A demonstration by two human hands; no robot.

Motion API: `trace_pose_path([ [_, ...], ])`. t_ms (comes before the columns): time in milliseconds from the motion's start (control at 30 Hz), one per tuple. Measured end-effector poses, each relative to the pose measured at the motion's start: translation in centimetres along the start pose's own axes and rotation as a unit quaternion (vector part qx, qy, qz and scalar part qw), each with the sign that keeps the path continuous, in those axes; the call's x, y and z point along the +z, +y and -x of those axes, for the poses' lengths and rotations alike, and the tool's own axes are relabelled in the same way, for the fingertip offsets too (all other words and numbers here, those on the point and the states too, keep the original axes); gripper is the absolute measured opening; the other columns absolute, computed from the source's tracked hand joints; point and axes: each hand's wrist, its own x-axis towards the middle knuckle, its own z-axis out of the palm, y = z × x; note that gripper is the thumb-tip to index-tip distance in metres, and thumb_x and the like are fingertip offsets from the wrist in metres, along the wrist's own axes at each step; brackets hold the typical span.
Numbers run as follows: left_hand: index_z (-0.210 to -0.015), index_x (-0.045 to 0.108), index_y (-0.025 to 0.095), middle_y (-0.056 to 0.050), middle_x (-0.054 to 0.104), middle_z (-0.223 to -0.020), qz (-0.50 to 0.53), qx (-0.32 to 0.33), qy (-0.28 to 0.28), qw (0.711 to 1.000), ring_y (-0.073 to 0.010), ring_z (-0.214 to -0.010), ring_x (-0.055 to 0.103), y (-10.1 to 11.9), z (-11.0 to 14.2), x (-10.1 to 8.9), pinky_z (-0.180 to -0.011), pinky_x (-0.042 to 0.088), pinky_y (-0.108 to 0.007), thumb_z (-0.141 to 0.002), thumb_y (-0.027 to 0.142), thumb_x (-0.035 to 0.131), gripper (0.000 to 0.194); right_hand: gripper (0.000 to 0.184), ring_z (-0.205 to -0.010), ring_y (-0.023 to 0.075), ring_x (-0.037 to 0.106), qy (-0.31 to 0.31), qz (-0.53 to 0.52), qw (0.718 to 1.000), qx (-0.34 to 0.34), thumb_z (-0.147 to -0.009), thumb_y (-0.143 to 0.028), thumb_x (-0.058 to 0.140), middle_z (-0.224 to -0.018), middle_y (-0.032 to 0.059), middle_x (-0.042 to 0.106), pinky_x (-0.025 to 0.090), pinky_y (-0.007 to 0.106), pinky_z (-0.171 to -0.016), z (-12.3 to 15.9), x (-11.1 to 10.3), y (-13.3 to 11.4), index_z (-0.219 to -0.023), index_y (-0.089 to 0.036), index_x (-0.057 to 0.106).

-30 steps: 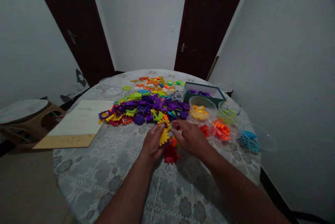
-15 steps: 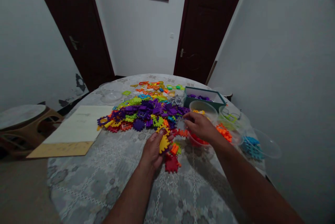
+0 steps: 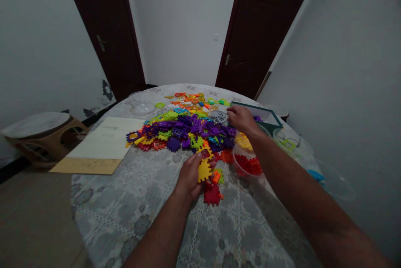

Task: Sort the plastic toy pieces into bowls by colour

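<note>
My left hand is closed around yellow interlocking plastic tiles, held above the near side of the table. My right hand reaches over the dark green box's near left corner, beside a small heap of grey tiles. Its fingers are curled together, and whatever may be between them is hidden. In front of both hands spreads a mixed pile of purple tiles with green, yellow and blue ones. A red tile and an orange piece lie just right of my left hand.
Clear tubs hold red tiles and yellow tiles, partly behind my right forearm. The green box contains purple pieces. Blue tiles sit farther right. Paper on a board lies left; a clear lid is behind it.
My right hand has moved away from me, from beside the tubs to the grey heap. The grey tile it held is no longer visible in its fingers. My left hand keeps the yellow tiles.
</note>
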Motion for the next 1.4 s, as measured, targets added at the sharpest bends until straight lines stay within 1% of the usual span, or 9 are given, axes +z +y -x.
trace_pose_path([
  [167, -0.122, 0.065, 0.014, -0.016, 0.076, -0.103, -0.009, 0.003, -0.047, 0.999, -0.0205, -0.072, 0.074, 0.3, 0.6, 0.4, -0.048, 0.059, -0.027, -0.100, 0.035, 0.065, 0.031, 0.020, -0.087, 0.0190, 0.072, -0.155, -0.001, 0.982, -0.107, -0.098, -0.025, 0.062, -0.101, 0.0052, 0.080, 0.053, 0.029, -0.080, 6.7, 0.0, -2.4, -0.107, -0.020, 0.078],
  [267, -0.120, 0.066, 0.014, -0.011, 0.074, -0.097, -0.026, 0.015, -0.077, 0.997, -0.0160, -0.065, 0.069, 0.6, 0.8, 0.4, -0.046, 0.058, -0.026, -0.098, 0.037, 0.069, 0.032, 0.019, -0.094, 0.0197, 0.071, -0.177, 0.008, 0.974, -0.142, -0.098, -0.023, 0.063, -0.106, 0.0070, 0.079, 0.051, 0.030, -0.084, 10.5, 0.5, -3.7, -0.109, -0.019, 0.077],
  [400, -0.112, 0.067, 0.016, -0.003, 0.067, -0.086, -0.059, 0.010, -0.080, 0.995, -0.0117, -0.055, 0.061, 0.6, 0.6, 0.1, -0.045, 0.058, -0.026, -0.094, 0.040, 0.074, 0.031, 0.018, -0.096, 0.0190, 0.070, -0.145, -0.028, 0.984, -0.099, -0.096, -0.014, 0.061, -0.104, 0.0068, 0.078, 0.049, 0.030, -0.085, 13.1, 1.4, -3.6, -0.105, -0.018, 0.076],
  [700, -0.114, 0.068, 0.016, -0.005, 0.069, -0.084, -0.100, -0.024, -0.097, 0.990, -0.0125, -0.053, 0.060, 0.4, 1.0, 0.4, -0.045, 0.057, -0.026, -0.094, 0.045, 0.074, 0.036, 0.016, -0.062, 0.0126, 0.061, -0.154, -0.157, 0.975, 0.016, -0.092, -0.020, 0.057, -0.074, -0.0020, 0.070, 0.044, 0.024, -0.060, 14.1, 0.2, -1.5, -0.096, -0.019, 0.073],
  [933, -0.120, 0.066, 0.013, -0.014, 0.075, -0.097, 0.001, -0.052, -0.057, 0.997, -0.0160, -0.058, 0.065, 0.9, 0.3, 0.1, -0.044, 0.056, -0.028, -0.106, 0.046, 0.053, 0.039, 0.029, -0.078, 0.0214, 0.068, 0.147, -0.051, 0.985, 0.069, -0.089, -0.037, 0.061, -0.089, 0.0075, 0.077, 0.053, 0.034, -0.074, 9.8, -4.7, 4.7, -0.100, -0.017, 0.077],
  [1100, -0.120, 0.064, 0.014, -0.013, 0.074, -0.097, 0.040, -0.065, -0.059, 0.995, -0.0189, -0.061, 0.067, 1.3, 0.3, 0.1, -0.047, 0.059, -0.033, -0.107, 0.053, 0.043, 0.046, 0.038, -0.096, 0.0297, 0.072, 0.220, 0.065, 0.971, 0.071, -0.090, -0.034, 0.059, -0.109, 0.0176, 0.079, 0.053, 0.046, -0.093, 9.2, -5.3, 6.7, -0.117, -0.012, 0.075],
  [1167, -0.120, 0.063, 0.014, -0.013, 0.074, -0.098, 0.047, -0.061, -0.064, 0.995, -0.0196, -0.062, 0.068, 1.4, 0.4, 0.1, -0.048, 0.059, -0.034, -0.106, 0.055, 0.045, 0.046, 0.036, -0.091, 0.0278, 0.072, 0.184, 0.045, 0.981, 0.042, -0.093, -0.035, 0.058, -0.110, 0.0165, 0.079, 0.054, 0.044, -0.091, 10.7, -4.4, 5.0, -0.116, -0.014, 0.076],
  [1267, -0.121, 0.064, 0.015, -0.013, 0.074, -0.099, 0.046, -0.055, -0.070, 0.995, -0.0210, -0.064, 0.069, 1.3, 0.5, 0.0, -0.051, 0.059, -0.035, -0.106, 0.056, 0.046, 0.047, 0.031, -0.082, 0.0229, 0.071, 0.040, -0.018, 0.998, -0.034, -0.098, -0.037, 0.058, -0.108, 0.0120, 0.079, 0.056, 0.039, -0.084, 14.1, -2.2, 0.8, -0.118, -0.019, 0.075],
  [1400, -0.119, 0.065, 0.014, -0.013, 0.073, -0.097, 0.068, -0.030, -0.072, 0.995, -0.0206, -0.070, 0.071, 0.9, 0.2, -0.1, -0.060, 0.059, -0.032, -0.106, 0.056, 0.046, 0.048, 0.042, -0.116, 0.0269, 0.069, -0.116, -0.009, 0.978, -0.172, -0.097, -0.028, 0.065, -0.136, 0.0119, 0.070, 0.056, 0.044, -0.099, 18.1, 1.2, -3.6, -0.140, -0.025, 0.064],
])
